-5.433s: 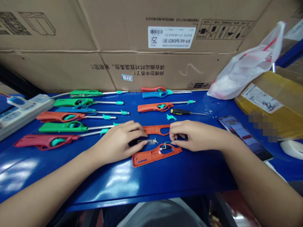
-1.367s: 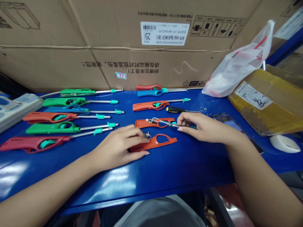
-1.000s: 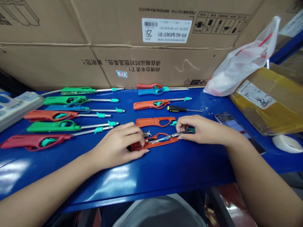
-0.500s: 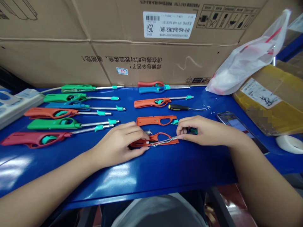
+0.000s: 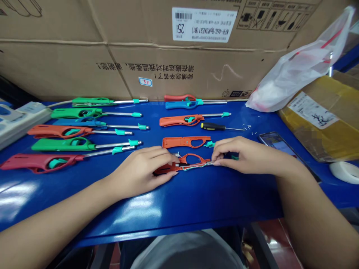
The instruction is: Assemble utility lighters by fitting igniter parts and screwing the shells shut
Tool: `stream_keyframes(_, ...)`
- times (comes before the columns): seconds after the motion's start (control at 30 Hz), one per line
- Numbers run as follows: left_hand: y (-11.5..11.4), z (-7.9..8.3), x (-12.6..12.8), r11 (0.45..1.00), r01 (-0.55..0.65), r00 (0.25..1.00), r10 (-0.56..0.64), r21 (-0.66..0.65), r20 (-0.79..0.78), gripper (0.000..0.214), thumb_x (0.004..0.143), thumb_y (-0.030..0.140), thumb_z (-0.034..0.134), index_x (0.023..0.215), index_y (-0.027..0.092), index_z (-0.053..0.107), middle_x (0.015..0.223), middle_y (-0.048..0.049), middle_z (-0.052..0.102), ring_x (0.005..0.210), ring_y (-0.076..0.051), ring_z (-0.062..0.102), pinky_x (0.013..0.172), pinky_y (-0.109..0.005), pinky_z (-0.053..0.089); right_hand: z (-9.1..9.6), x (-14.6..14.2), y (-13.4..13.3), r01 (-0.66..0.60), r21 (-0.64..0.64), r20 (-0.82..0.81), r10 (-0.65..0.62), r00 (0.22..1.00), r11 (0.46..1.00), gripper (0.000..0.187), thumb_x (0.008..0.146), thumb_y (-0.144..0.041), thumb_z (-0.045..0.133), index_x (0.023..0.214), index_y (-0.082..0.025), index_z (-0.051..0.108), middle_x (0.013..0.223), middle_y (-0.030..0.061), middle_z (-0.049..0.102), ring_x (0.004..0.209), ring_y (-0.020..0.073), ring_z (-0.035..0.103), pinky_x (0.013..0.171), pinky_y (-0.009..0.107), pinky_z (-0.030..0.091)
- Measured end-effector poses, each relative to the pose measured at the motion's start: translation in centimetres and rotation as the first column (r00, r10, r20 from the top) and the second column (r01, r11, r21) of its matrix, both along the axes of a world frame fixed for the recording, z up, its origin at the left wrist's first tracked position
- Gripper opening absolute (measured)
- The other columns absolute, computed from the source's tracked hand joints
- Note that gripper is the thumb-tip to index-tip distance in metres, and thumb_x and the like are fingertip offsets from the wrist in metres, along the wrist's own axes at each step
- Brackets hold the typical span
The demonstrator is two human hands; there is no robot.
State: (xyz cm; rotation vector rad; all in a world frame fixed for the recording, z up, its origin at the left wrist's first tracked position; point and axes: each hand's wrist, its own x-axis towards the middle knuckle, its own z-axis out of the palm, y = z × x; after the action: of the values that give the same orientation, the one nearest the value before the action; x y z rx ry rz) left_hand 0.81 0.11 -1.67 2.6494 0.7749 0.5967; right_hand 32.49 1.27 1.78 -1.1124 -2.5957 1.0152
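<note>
An open orange lighter handle half (image 5: 187,163) lies on the blue table (image 5: 196,201) in front of me. My left hand (image 5: 143,172) is closed over its left end and pins it down. My right hand (image 5: 241,155) pinches a thin metal tube with a teal tip and a wire, laid along the half's right end. A second orange handle half (image 5: 183,142) lies just behind, with a small teal trigger piece (image 5: 209,144) at its right end.
Several assembled long lighters, such as a green one (image 5: 63,144), lie in rows at the left and at the back. A black-handled screwdriver (image 5: 214,126), a phone (image 5: 276,141), a white plastic bag (image 5: 297,71), a tape roll (image 5: 344,172) and cardboard boxes (image 5: 140,45) surround the work spot.
My right hand lifted the tube and wire over the far handle half, then brought it down into the near half. My left hand stayed on the near half.
</note>
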Motion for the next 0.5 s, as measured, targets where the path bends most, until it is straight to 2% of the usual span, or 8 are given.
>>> stream_keyframes(0.1, 0.0, -0.2, 0.0, 1.000, 0.002, 1.000, -0.002, 0.016, 0.004, 0.025, 0.100, 0.027, 0.062, 0.123, 0.020, 0.067, 0.104, -0.0060, 0.076, 0.090, -0.018, 0.070, 0.079, -0.029, 0.053, -0.2, 0.0, 0.1, 0.019, 0.073, -0.018, -0.018, 1.000, 0.997, 0.018, 0.096, -0.029, 0.060, 0.099, -0.022, 0.076, 0.102, 0.0045, 0.077, 0.092, 0.0188, 0.070, 0.084, 0.030, 0.053)
stream_keyframes(0.27, 0.0, -0.4, -0.2, 0.999, 0.010, 1.000, -0.010, 0.040, 0.003, 0.023, 0.099, 0.026, 0.062, 0.119, 0.021, 0.071, 0.110, -0.0064, 0.075, 0.098, -0.019, 0.071, 0.084, -0.030, 0.054, -0.7, -0.1, 0.4, 0.040, 0.226, -0.078, -0.023, 0.997, 0.973, 0.018, 0.096, -0.028, 0.062, 0.100, -0.024, 0.080, 0.102, 0.0055, 0.079, 0.094, 0.0211, 0.072, 0.088, 0.034, 0.054)
stream_keyframes(0.5, 0.0, -0.5, -0.3, 0.999, 0.012, 1.000, -0.012, 0.037, -0.006, 0.023, 0.099, 0.026, 0.063, 0.119, 0.020, 0.073, 0.107, -0.0057, 0.075, 0.097, -0.019, 0.072, 0.084, -0.030, 0.056, -1.4, -0.1, 0.6, 0.018, 0.256, -0.086, 0.004, 0.996, 0.966, 0.021, 0.097, -0.028, 0.062, 0.103, -0.024, 0.082, 0.100, 0.0066, 0.077, 0.090, 0.0200, 0.071, 0.084, 0.032, 0.053)
